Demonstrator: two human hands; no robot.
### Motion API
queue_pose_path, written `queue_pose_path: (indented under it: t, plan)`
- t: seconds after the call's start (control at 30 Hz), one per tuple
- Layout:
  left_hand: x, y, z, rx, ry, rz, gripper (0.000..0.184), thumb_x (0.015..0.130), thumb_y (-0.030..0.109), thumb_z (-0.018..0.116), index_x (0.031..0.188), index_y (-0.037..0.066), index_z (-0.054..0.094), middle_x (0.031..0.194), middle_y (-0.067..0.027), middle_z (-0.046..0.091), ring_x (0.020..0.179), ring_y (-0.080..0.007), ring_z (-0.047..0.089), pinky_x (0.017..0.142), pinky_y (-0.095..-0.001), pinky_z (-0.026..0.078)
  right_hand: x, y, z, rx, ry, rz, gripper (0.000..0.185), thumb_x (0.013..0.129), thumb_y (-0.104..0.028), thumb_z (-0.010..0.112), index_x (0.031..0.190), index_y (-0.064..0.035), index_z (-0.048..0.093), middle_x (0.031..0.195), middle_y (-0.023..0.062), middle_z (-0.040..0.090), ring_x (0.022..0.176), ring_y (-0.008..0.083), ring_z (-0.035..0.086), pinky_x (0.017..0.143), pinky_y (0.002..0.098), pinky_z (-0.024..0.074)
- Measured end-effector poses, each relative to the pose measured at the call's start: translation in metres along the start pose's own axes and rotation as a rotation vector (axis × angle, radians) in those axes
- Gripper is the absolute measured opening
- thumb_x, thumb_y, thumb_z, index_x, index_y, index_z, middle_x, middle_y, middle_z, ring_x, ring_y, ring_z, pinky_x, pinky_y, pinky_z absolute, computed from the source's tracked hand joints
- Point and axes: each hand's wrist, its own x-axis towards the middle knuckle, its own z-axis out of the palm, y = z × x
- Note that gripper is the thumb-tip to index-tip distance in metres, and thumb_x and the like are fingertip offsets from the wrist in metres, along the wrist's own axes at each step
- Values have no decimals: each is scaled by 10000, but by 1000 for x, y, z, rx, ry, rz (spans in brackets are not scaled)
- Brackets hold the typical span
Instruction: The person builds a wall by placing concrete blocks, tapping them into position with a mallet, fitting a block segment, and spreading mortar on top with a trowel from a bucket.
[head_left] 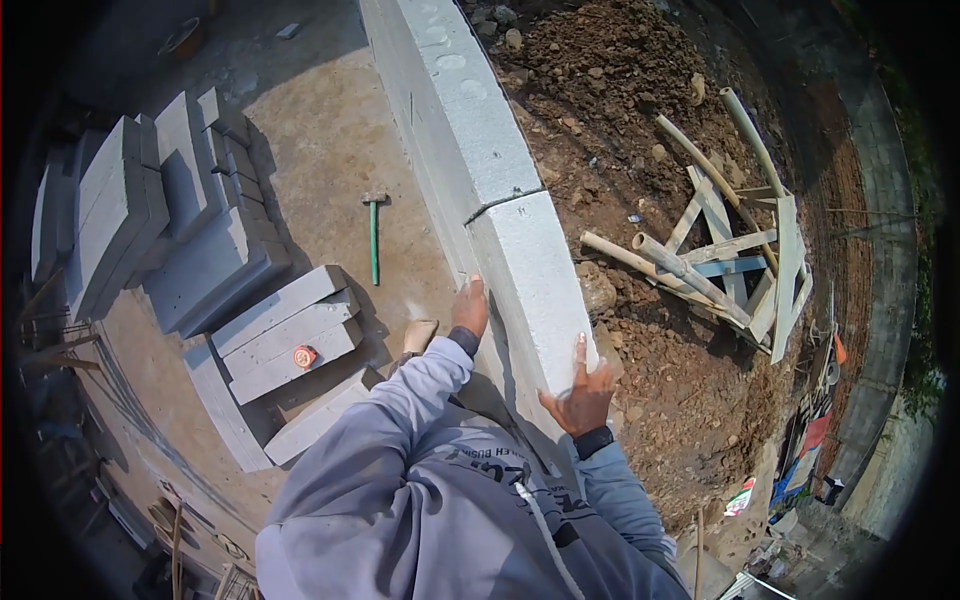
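Note:
A light-grey concrete block (pixel 535 290) lies on top of a low block wall (pixel 465 120), meeting the block beyond it at a dark joint. My left hand (pixel 470 305) is at the block's left side face, fingers extended and close together; whether it presses on the face I cannot tell. My right hand (pixel 582 390) rests on the near top end of the block, fingers spread and the index finger stretched forward. Neither hand holds anything. On the floor left of the wall lies a hammer (pixel 375 240) with a green handle.
Stacked grey blocks (pixel 190 210) stand on the left. An orange tape measure (pixel 304 356) sits on a nearer block pile (pixel 285 320). Right of the wall is rough brown soil (pixel 640 90) with a jumble of bamboo poles and boards (pixel 730 250). My bare foot (pixel 420 335) shows beside the wall.

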Motion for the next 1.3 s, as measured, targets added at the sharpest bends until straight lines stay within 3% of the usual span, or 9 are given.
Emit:
queue_pose_path:
  t: [0.2,0.3,0.37,0.6,0.8,1.03,1.13,1.2,1.3]
  plan:
    - [36,88,-59,-412,246,198,650,934,422,425,1299,-115,405,1185,-330,531,1137,-427,509,954,-407,414,-1,-10,-1,-28,-30,89,1124,572,-365,806,1485,-180,178,1052,311,450,945,433,470,833,497,394]
    - [43,122,-66,-264,208,137,767,905,486,459,1290,-171,370,1218,-361,493,1173,-429,488,983,-388,390,0,-16,-8,-29,-38,117,1115,573,-371,810,1483,-200,189,1058,280,436,937,409,457,828,479,379]
    - [51,117,-60,-221,207,121,758,897,481,478,1281,-166,388,1184,-351,521,1148,-427,507,966,-392,402,0,-21,-12,-20,-13,136,1103,569,-391,816,1479,-227,215,1057,242,429,911,378,446,813,457,356]
    - [54,121,-60,-272,282,119,681,881,413,537,1212,-177,457,1006,-320,611,969,-375,608,836,-392,452,-3,-24,-18,54,-27,153,1089,575,-353,826,1475,-258,220,1215,315,393,1036,414,425,882,502,327]
    - [72,103,-68,-329,211,200,601,870,399,581,1067,-169,566,822,-130,633,765,-181,547,707,-321,448,-7,-29,-11,103,38,216,1052,607,-347,814,1472,-281,219,1294,341,350,1165,466,373,978,560,277]
    - [80,98,-77,-399,82,237,472,913,378,563,993,-80,649,833,-26,623,733,-115,514,661,-273,421,-54,-61,16,367,361,313,855,673,-262,757,1410,-122,348,1420,265,256,1343,437,194,1072,563,185]
    - [87,95,-84,-359,42,282,485,914,374,573,1062,-83,637,913,-54,640,801,-127,560,724,-274,456,-114,-58,8,563,381,452,776,690,-234,738,1373,-87,401,1429,240,265,1338,413,226,1083,524,196]
    - [96,91,-85,-402,39,326,474,920,357,571,1098,-79,621,997,-79,642,882,-144,582,793,-282,467,-161,-47,28,568,608,646,715,715,-208,703,1334,1,412,1386,246,312,1301,429,277,1071,503,230]
    - [98,92,-88,-511,30,236,515,911,359,592,1163,-90,573,1118,-106,608,983,-168,577,868,-288,459,-235,-27,70,532,708,981,786,720,-104,644,1392,38,261,1357,250,317,1252,390,340,1058,458,273]
